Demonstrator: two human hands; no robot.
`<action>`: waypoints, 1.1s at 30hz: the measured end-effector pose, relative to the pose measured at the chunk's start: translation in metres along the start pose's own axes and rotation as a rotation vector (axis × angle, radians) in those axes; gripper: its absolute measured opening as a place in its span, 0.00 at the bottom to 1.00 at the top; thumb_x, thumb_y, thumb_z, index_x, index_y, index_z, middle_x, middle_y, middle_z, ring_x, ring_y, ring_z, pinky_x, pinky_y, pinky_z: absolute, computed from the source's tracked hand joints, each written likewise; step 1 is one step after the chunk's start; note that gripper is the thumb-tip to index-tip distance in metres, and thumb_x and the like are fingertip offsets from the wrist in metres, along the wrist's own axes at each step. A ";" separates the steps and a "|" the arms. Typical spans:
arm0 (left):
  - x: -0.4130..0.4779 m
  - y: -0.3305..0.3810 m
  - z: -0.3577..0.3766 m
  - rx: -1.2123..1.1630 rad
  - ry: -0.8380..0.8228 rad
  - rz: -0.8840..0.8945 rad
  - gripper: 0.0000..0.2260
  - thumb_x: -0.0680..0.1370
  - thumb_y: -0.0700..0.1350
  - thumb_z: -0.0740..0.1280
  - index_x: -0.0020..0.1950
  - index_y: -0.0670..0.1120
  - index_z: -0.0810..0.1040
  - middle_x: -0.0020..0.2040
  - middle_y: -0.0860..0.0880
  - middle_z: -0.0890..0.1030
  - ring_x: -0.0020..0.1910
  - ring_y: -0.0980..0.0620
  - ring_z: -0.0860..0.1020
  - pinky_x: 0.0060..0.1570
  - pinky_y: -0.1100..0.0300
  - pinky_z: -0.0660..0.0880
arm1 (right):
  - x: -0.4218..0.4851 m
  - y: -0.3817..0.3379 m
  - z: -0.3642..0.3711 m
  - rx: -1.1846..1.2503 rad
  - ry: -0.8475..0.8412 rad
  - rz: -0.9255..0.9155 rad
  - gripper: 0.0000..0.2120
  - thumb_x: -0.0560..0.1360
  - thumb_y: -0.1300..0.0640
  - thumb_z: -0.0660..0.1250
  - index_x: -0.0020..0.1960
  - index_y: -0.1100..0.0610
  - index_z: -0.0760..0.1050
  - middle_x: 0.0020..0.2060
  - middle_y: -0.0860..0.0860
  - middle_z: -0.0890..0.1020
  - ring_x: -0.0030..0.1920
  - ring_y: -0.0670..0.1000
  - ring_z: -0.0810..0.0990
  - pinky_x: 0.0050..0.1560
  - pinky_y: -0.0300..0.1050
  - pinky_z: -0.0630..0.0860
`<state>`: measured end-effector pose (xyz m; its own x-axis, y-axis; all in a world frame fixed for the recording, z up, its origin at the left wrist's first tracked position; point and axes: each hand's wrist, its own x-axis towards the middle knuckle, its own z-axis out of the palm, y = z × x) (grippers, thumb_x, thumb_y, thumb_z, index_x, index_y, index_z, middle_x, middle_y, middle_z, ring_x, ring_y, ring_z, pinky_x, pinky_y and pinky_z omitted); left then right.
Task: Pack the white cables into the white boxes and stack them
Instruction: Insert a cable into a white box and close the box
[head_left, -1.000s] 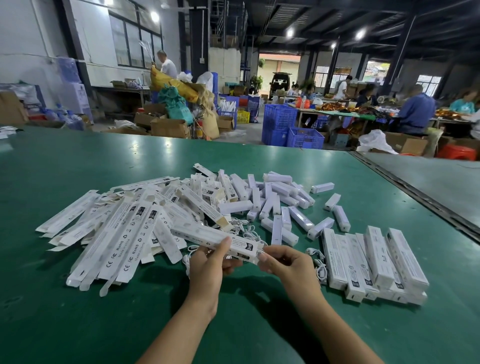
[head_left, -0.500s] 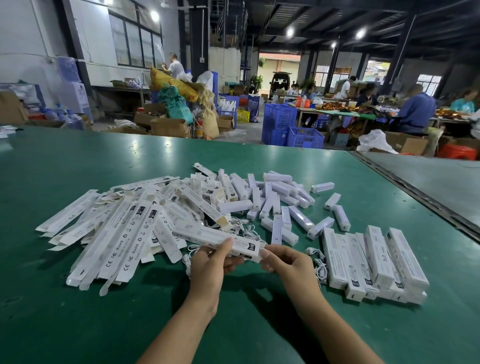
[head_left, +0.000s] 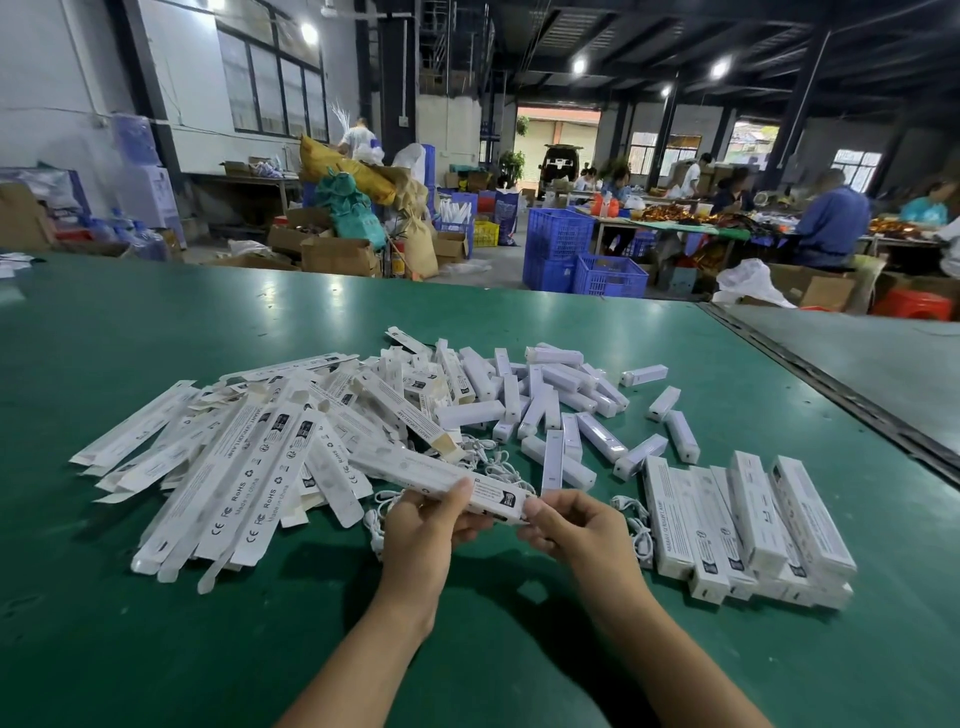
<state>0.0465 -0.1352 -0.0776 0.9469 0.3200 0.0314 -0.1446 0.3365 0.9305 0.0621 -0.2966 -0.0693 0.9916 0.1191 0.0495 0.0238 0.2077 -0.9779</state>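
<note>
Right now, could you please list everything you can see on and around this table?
flat boxes: many, white, heaped on the left
short sticks: many, white, scattered at the middle
cables: several, white, tangled at front centre
closed boxes: several, white, stacked on the right
held box: one, white, raised at front centre
table: one, green, foreground
crates: a few, blue, floor beyond the table
cartons: several, brown, floor at back left
people: several, far benches at right
left hand: one, grips the held box
right hand: one, pinches the held box's right end
</note>
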 end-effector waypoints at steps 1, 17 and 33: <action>0.001 0.001 0.000 -0.003 0.015 0.004 0.06 0.80 0.42 0.68 0.54 0.42 0.81 0.45 0.43 0.87 0.40 0.46 0.86 0.37 0.62 0.80 | 0.001 0.000 0.000 0.052 -0.019 0.028 0.14 0.68 0.55 0.75 0.47 0.64 0.81 0.39 0.59 0.85 0.38 0.52 0.84 0.39 0.38 0.79; 0.001 0.001 -0.004 -0.046 -0.018 -0.067 0.06 0.79 0.43 0.69 0.53 0.42 0.82 0.43 0.42 0.87 0.34 0.49 0.84 0.32 0.63 0.78 | -0.003 -0.004 0.002 -0.058 -0.005 -0.017 0.05 0.72 0.67 0.73 0.45 0.65 0.77 0.33 0.57 0.83 0.31 0.53 0.82 0.35 0.41 0.79; -0.002 -0.003 -0.001 0.099 -0.084 -0.038 0.15 0.79 0.49 0.68 0.62 0.43 0.76 0.45 0.46 0.87 0.39 0.51 0.85 0.36 0.62 0.79 | 0.000 0.004 0.003 -0.392 0.101 -0.119 0.10 0.72 0.58 0.75 0.36 0.60 0.77 0.27 0.56 0.79 0.28 0.48 0.72 0.30 0.41 0.68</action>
<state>0.0444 -0.1364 -0.0803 0.9724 0.2322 0.0219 -0.0829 0.2565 0.9630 0.0622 -0.2925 -0.0730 0.9860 0.0172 0.1660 0.1664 -0.1727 -0.9708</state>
